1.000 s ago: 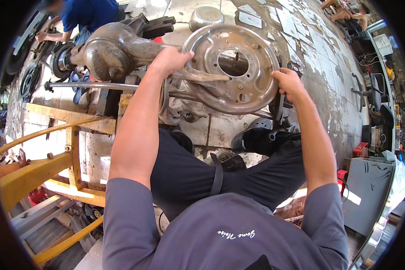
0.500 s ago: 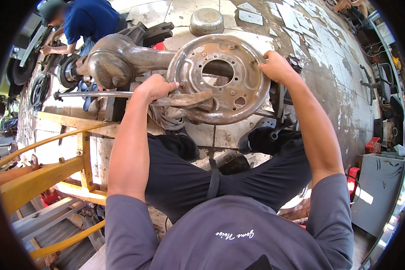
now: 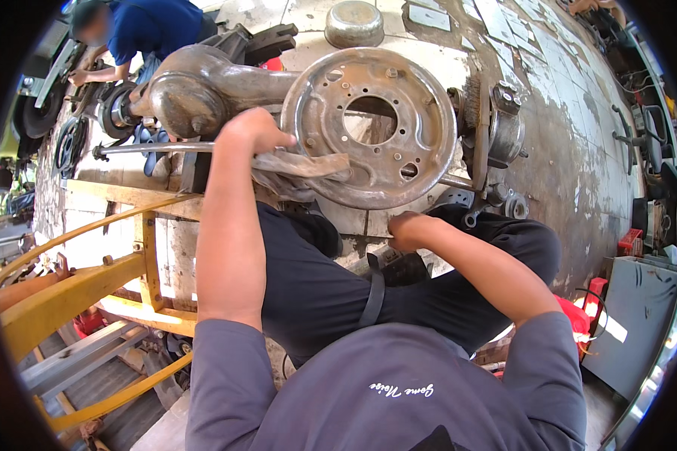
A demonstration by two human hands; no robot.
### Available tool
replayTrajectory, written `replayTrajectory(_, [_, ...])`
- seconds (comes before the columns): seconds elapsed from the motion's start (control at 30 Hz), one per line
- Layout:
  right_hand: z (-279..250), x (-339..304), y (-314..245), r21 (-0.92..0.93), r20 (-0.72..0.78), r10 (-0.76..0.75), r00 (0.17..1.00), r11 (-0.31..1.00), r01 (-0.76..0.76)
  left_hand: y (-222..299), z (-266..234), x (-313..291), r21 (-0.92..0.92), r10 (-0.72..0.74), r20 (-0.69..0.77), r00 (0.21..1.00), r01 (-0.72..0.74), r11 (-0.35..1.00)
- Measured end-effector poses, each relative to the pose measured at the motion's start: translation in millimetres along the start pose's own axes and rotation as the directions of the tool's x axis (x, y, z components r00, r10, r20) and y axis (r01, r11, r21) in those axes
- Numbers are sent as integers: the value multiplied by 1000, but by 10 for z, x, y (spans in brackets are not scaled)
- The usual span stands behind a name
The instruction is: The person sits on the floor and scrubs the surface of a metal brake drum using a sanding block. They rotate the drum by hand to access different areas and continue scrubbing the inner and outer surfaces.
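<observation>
A rusty round backing plate (image 3: 384, 113) with a large centre hole stands on the end of an axle housing (image 3: 195, 90) in front of me. My left hand (image 3: 252, 131) is at the plate's left edge, closed on a dirty grey rag (image 3: 301, 165) that lies across the lower left rim. My right hand (image 3: 405, 228) is below the plate, off the metal, with its fingers curled in above my dark trouser leg. I see nothing in that hand.
A yellow steel frame (image 3: 75, 301) stands at my left. A person in a blue shirt (image 3: 150, 26) works at the axle's far end. A metal drum (image 3: 353, 22) lies behind the plate, hub parts (image 3: 504, 128) to its right, a grey cabinet (image 3: 639, 316) at far right.
My right hand has let go of the plate's right rim and dropped below it. My left hand has slid from the top rim to the lower left edge with the rag.
</observation>
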State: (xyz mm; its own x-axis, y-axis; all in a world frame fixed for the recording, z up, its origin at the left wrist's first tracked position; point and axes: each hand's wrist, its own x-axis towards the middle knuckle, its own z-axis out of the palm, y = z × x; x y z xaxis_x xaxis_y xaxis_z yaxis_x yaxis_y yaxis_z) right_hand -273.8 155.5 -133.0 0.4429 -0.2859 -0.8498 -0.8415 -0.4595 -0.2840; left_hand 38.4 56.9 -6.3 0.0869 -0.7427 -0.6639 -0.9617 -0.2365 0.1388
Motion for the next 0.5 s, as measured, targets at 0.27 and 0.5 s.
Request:
replayTrajectory(0.27, [326, 1440, 582, 157, -637, 145, 757, 986, -57, -616, -168, 254, -312, -140, -603, 786, -71, 947])
replayTrajectory(0.5, [246, 2000, 671, 234, -750, 218, 624, 971, -58, -193, -292, 306, -423, -116, -250, 961, -1, 906])
